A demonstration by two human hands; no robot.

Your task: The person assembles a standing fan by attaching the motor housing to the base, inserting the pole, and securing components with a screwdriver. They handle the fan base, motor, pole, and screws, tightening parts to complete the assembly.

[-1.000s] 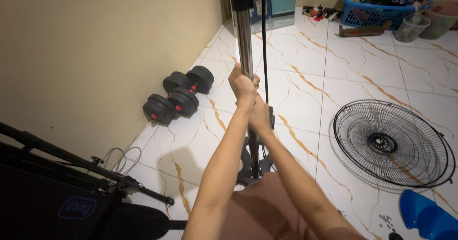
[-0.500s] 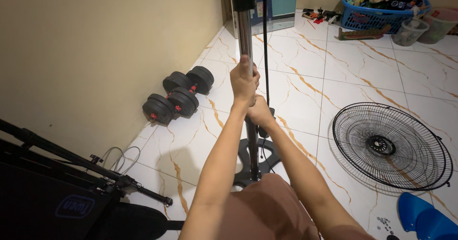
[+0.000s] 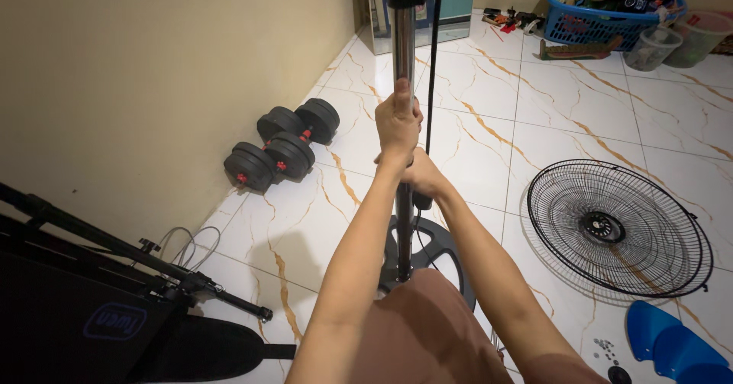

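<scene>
A chrome fan stand pole (image 3: pixel 404 48) rises upright from a round black base (image 3: pixel 447 253) on the tiled floor. My left hand (image 3: pixel 398 121) is wrapped around the pole, higher up. Just below it my right hand (image 3: pixel 424 176) grips the pole at a black collar. A black cable (image 3: pixel 432 71) hangs alongside the pole on its right. My knee in brown cloth (image 3: pixel 424 330) hides the near part of the base.
A black wire fan grille (image 3: pixel 617 227) lies flat on the right, with a blue fan blade (image 3: pixel 672 350) and small screws (image 3: pixel 603 346) near it. Two black dumbbells (image 3: pixel 279 147) sit by the left wall. A black tripod (image 3: pixel 114 250) lies lower left. A blue basket (image 3: pixel 603 10) stands far right.
My left hand has slid a little higher up the pole. The pole has shifted slightly right in view, and more of the round base now shows.
</scene>
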